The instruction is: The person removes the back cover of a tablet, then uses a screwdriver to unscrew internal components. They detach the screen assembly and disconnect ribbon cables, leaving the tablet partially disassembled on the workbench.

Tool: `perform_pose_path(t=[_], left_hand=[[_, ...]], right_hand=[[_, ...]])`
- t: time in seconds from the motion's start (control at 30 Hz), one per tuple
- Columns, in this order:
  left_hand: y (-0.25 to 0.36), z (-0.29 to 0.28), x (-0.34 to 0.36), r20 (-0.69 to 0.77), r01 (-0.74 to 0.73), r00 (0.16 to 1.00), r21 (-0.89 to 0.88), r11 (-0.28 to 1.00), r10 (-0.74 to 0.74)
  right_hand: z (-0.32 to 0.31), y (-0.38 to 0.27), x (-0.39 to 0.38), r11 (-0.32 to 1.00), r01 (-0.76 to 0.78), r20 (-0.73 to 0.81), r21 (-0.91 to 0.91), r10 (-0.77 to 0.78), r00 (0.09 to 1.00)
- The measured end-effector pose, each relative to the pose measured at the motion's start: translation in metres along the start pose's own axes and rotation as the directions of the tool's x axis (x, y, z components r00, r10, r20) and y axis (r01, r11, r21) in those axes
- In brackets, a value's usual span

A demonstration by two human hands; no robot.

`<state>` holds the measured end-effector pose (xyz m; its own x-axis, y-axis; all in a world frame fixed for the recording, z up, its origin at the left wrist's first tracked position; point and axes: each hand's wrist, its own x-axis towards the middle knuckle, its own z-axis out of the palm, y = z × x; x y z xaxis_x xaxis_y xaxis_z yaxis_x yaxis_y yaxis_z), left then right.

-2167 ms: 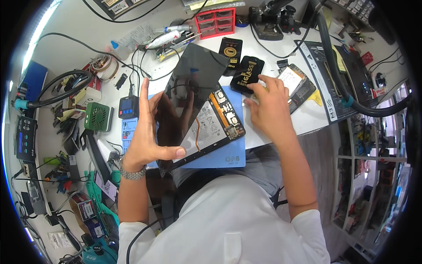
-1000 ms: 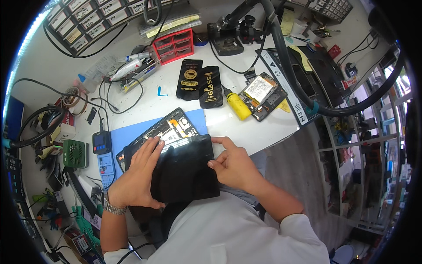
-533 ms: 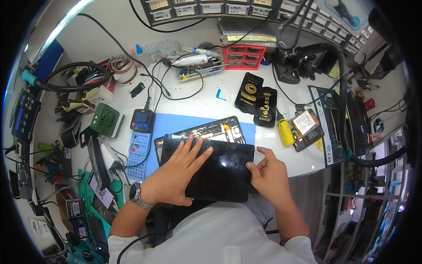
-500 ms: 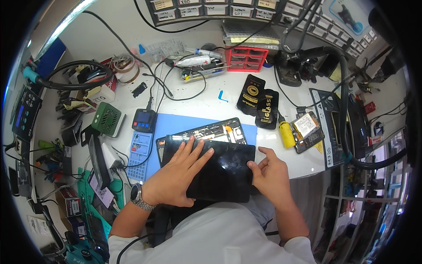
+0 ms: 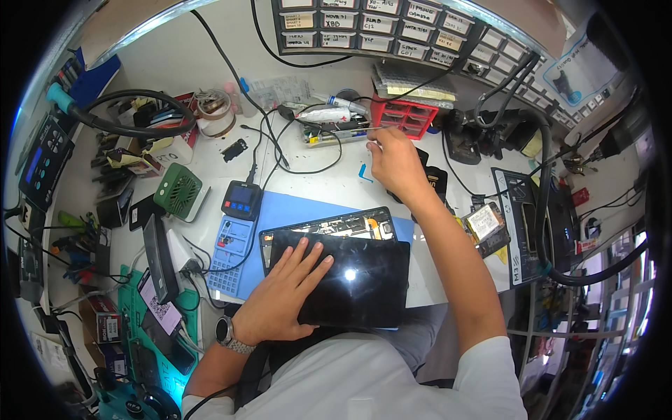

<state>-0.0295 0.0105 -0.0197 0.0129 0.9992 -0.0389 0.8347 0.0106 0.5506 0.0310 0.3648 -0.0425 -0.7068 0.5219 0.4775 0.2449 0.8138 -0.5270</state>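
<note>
1. Two hands at work: the left hand (image 5: 283, 297) lies flat and open, fingers spread, on the glossy black rectangular glass screen panel (image 5: 350, 283)
2. That panel sits skewed over the opened tablet body (image 5: 329, 225), its circuitry showing along the top edge, on a smooth blue rubber work mat (image 5: 297, 206)
3. Right hand (image 5: 392, 162) reaches far back, fingertips pinched on a thin metal tool (image 5: 357, 129) by the red plastic drawer box (image 5: 409, 115)
4. White bench (image 5: 329, 171), cluttered; black cables, green ribbed fan (image 5: 178, 192), labelled parts drawers (image 5: 364, 31) along the wall
</note>
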Motion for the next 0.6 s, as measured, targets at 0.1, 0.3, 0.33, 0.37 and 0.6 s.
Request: perform_pose_path(t=[0.1, 0.3, 0.33, 0.37, 0.6], left_hand=[[-0.005, 0.001, -0.005, -0.017, -0.015, 1.0, -0.032, 0.999, 0.014], [-0.014, 0.005, -0.006, -0.079, -0.072, 0.995, -0.065, 0.995, 0.067], [-0.014, 0.007, -0.008, -0.088, -0.071, 0.994, -0.071, 0.995, 0.064], [-0.013, 0.006, -0.007, -0.084, -0.054, 0.995, -0.057, 0.997, 0.049], [-0.007, -0.004, -0.001, -0.052, -0.006, 0.999, -0.002, 1.0, 0.005]], right_hand=[[0.015, 0.005, 0.028, 0.997, 0.055, 0.031, -0.048, -0.054, 0.998], [0.042, 0.017, 0.047, 0.952, 0.272, 0.167, -0.141, -0.248, 0.954], [0.047, 0.013, 0.049, 0.933, 0.304, 0.19, -0.191, -0.269, 0.944], [0.047, 0.01, 0.049, 0.913, 0.326, 0.21, -0.246, -0.278, 0.937], [0.053, 0.001, 0.055, 0.901, 0.3, 0.271, -0.312, -0.218, 0.937]])
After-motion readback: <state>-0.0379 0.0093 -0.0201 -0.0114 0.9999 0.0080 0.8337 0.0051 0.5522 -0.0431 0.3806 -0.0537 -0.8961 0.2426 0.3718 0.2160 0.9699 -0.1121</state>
